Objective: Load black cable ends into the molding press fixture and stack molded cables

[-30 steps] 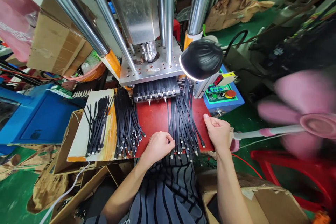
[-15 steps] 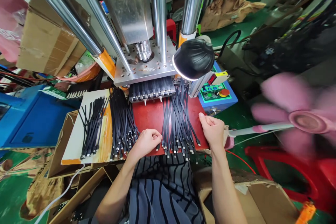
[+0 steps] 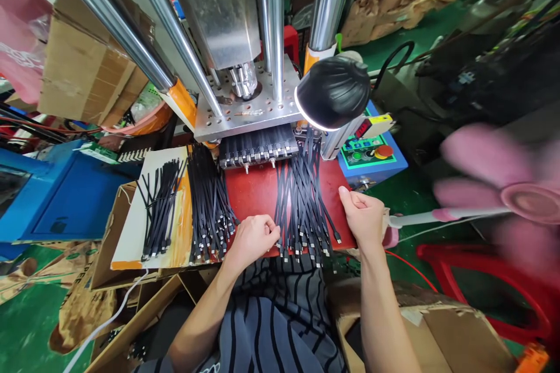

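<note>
My left hand [image 3: 254, 238] is closed, thumb against curled fingers, at the left edge of a pile of flat black cables [image 3: 301, 204]; whether anything is inside it is hidden. My right hand [image 3: 364, 217] makes a fist over the right edge of the red work surface [image 3: 251, 195], apart from the cables, with nothing visible in it. Between the hands, the pile's metal-tipped ends point toward me. A second cable pile [image 3: 209, 204] lies left of my left hand. Ahead, a black fixture [image 3: 259, 148] holds a row of cable ends beneath the press's metal plate [image 3: 251, 116].
A cable bundle [image 3: 161, 210] lies on the white board [image 3: 131, 233] at left. The black lamp [image 3: 335, 93] hangs before the control box [image 3: 371, 154]. On the right are a spinning pink fan [image 3: 529, 201], a red stool [image 3: 437, 256] and an open carton [image 3: 459, 332].
The whole view has shifted slightly, so the scene sits further right. My left hand has moved a little right, toward the middle cable pile. My right fist stays in place.
</note>
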The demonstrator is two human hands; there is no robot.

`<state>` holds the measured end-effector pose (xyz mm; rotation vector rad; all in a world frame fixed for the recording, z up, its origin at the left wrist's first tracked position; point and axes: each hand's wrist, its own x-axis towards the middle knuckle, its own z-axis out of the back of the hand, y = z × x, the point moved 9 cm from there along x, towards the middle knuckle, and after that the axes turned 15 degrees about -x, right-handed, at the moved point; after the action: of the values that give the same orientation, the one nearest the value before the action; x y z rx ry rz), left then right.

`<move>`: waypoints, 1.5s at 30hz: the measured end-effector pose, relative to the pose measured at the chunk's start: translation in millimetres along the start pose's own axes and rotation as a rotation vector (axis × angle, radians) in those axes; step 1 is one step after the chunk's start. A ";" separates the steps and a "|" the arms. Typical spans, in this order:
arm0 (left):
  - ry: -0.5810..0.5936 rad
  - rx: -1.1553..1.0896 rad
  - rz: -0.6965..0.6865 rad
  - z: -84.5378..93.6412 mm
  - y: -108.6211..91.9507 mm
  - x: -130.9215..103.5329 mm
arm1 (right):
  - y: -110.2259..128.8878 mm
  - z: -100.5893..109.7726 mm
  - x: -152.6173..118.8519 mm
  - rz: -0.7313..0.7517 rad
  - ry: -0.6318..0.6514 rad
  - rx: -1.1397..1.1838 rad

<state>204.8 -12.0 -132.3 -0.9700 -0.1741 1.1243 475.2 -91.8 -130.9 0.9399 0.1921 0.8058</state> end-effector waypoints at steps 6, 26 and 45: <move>0.021 -0.053 -0.015 1.9 7.3 3.3 | -1.3 -0.2 -0.4 -0.007 -0.004 0.007; 0.054 -0.169 -0.105 1.5 16.6 5.1 | -2.4 -0.8 -0.3 -0.005 -0.003 -0.002; -0.091 0.067 -0.085 -3.6 0.9 -11.2 | 3.3 1.2 -1.5 -0.005 -0.001 -0.033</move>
<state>201.1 -23.2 -131.4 -0.8449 -0.2478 1.0906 473.1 -92.6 -127.8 0.9084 0.1792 0.8017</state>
